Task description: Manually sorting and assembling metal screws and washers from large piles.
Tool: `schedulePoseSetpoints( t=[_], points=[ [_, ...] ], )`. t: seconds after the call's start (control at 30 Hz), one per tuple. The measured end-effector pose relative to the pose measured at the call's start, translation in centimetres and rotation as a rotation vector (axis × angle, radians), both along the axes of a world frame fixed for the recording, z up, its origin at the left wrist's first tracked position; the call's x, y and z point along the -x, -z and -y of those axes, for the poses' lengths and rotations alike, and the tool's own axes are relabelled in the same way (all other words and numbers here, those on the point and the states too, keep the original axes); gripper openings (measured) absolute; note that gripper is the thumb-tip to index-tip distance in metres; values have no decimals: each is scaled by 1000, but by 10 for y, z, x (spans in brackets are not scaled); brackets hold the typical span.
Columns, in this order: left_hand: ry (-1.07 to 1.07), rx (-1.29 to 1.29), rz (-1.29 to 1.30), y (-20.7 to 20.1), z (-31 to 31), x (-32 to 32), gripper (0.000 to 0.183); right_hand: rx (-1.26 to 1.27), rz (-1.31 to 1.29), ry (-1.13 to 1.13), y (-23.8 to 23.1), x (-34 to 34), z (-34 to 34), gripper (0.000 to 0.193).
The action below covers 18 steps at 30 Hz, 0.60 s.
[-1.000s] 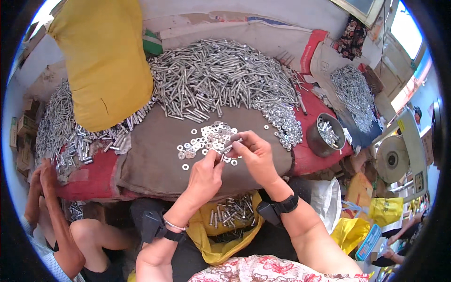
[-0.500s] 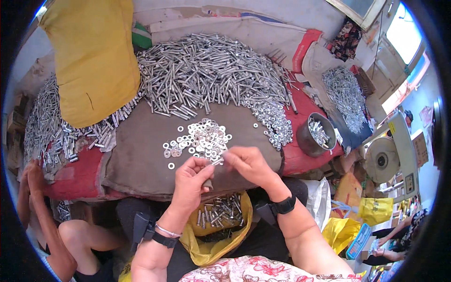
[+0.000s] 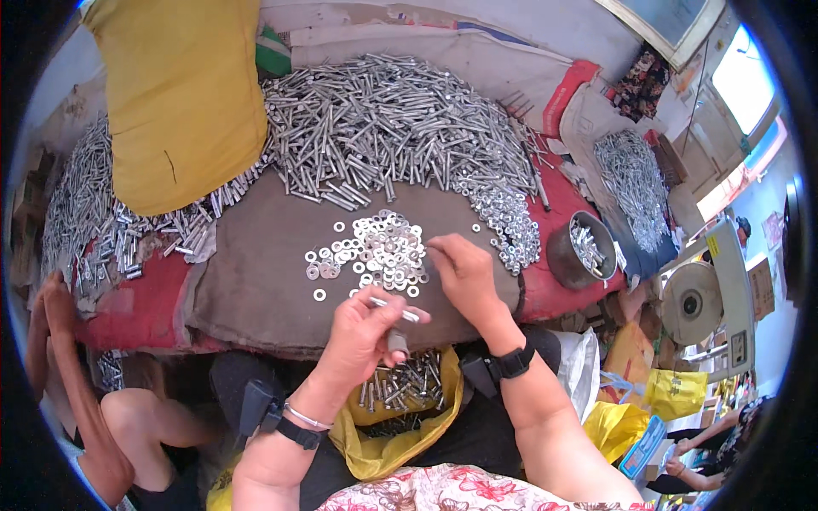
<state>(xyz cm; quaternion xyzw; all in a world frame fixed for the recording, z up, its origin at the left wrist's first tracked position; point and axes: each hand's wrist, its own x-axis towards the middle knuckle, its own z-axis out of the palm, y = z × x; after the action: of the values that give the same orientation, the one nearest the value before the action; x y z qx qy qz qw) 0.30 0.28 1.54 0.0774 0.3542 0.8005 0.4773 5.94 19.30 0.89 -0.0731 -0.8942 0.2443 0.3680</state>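
My left hand [image 3: 362, 332] is closed around a silver metal bolt [image 3: 394, 310], held above the front edge of the brown cloth pad [image 3: 256, 264]. A small grey piece [image 3: 397, 343] shows by its lower fingers; I cannot tell what it is. Beyond it lies a loose pile of flat washers [image 3: 388, 247]. My right hand [image 3: 464, 277] is at the pile's right edge with its fingertips pinched together; whatever is between them is too small to make out. Below my hands, an open yellow bag [image 3: 456, 400] in my lap holds several bolts [image 3: 400, 383].
A large heap of bolts [image 3: 366, 128] covers the back, with nuts [image 3: 507, 226] at its right end. A metal pot [image 3: 562, 255] of parts stands right. A yellow sack [image 3: 183, 111] lies over the left heap. Another person's hands [image 3: 55, 307] are at far left; a scale [image 3: 733, 307] stands right.
My right hand has left the bolt in my left hand and moved up and right to the washers. My left hand has shifted slightly right and down, still holding the bolt.
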Motion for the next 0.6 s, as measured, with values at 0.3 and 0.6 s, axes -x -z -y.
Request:
schedulePoseSetpoints(
  t=[0.3,0.6],
  points=[
    [117,95,-179,9,-4,-3,14,267,37,-307,-12,-21,41,16],
    [-2,349,-364,-7,7,5,16,47,38,-371,-20,-15,39,18]
  ],
)
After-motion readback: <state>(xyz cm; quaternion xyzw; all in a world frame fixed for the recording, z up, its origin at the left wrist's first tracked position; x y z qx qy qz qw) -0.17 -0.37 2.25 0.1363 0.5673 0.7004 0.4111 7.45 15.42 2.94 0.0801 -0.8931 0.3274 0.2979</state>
